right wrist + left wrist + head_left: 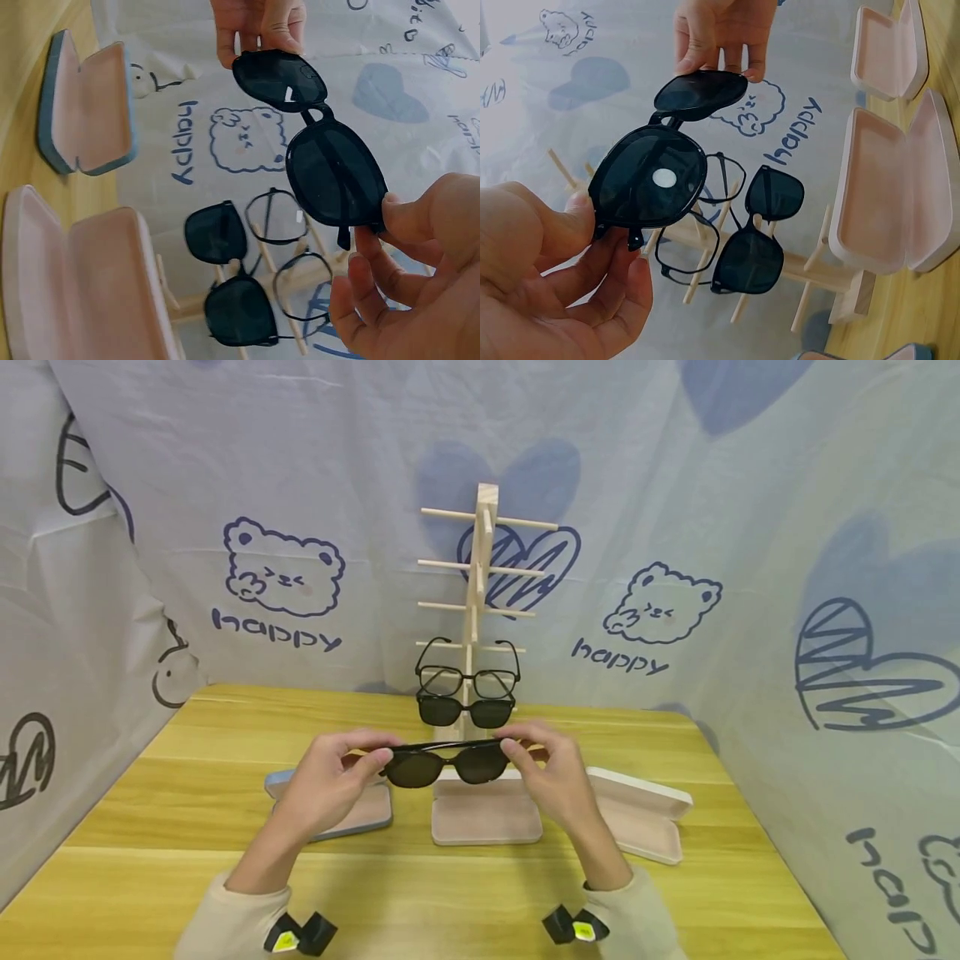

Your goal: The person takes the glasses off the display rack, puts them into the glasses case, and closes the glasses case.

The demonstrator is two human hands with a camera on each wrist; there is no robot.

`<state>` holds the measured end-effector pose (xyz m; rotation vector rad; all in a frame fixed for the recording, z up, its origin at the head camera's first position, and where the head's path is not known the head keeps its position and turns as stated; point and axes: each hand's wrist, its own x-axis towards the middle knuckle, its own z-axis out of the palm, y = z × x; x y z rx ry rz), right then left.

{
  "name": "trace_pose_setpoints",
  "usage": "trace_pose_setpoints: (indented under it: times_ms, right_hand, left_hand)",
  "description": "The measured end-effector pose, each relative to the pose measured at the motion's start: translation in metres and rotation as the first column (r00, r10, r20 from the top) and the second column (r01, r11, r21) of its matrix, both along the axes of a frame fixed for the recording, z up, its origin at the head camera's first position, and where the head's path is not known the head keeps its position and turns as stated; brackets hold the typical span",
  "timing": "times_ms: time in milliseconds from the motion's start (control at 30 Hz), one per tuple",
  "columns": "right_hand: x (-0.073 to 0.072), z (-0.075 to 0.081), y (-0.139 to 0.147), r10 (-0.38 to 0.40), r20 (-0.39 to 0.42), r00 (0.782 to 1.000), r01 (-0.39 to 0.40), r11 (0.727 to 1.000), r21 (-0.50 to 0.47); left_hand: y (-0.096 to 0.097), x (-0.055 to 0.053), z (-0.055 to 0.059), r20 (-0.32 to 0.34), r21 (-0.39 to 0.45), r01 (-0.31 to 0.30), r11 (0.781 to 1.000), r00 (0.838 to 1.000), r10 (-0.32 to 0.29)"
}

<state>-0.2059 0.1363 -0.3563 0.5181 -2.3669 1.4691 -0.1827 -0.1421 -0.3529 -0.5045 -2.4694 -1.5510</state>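
Observation:
A pair of black sunglasses (pixel 447 765) is held up in front of the wooden rack, lenses facing the head camera. My left hand (pixel 330 785) pinches its left end between thumb and fingers. At the opposite end, the thumb and fingers of my right hand (pixel 553 777) grip the frame. In the left wrist view, a round white spot shows on one lens (pixel 649 176). Behind, a wooden display rack (pixel 480 560) carries clear-lens black glasses (pixel 468 681) with another pair of dark sunglasses (pixel 441 711) just below them.
Three opened glasses cases lie on the wooden table (pixel 420 902): a blue one (pixel 352 818) at left, a white one (pixel 486 822) in the middle, another white one (pixel 645 831) at right. A patterned cloth (pixel 390 468) hangs behind and along both sides.

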Motion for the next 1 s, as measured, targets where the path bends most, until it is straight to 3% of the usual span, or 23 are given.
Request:
trace_pose_setpoints:
  times_ms: [300,600,767,1000]
  right_hand:
    - [-0.007,-0.017,-0.010,0.046,0.112,0.993,-0.046,0.999,-0.006]
    - [-0.011,-0.031,-0.025,0.186,0.158,0.970,-0.184,0.983,-0.024]
    - [-0.014,-0.040,-0.036,0.242,0.147,0.959,-0.244,0.970,-0.004]
    - [-0.016,-0.050,-0.053,0.261,0.181,0.948,-0.271,0.962,0.032]
  left_hand:
    - [-0.014,0.000,-0.007,0.012,-0.042,-0.023,0.999,1.000,0.024]
    - [-0.038,0.001,-0.016,0.058,-0.134,-0.046,0.990,0.997,0.054]
    - [-0.055,0.002,-0.021,0.098,-0.134,-0.012,0.991,0.995,0.025]
    - [-0.075,0.002,-0.031,0.159,-0.130,0.038,0.991,0.987,-0.017]
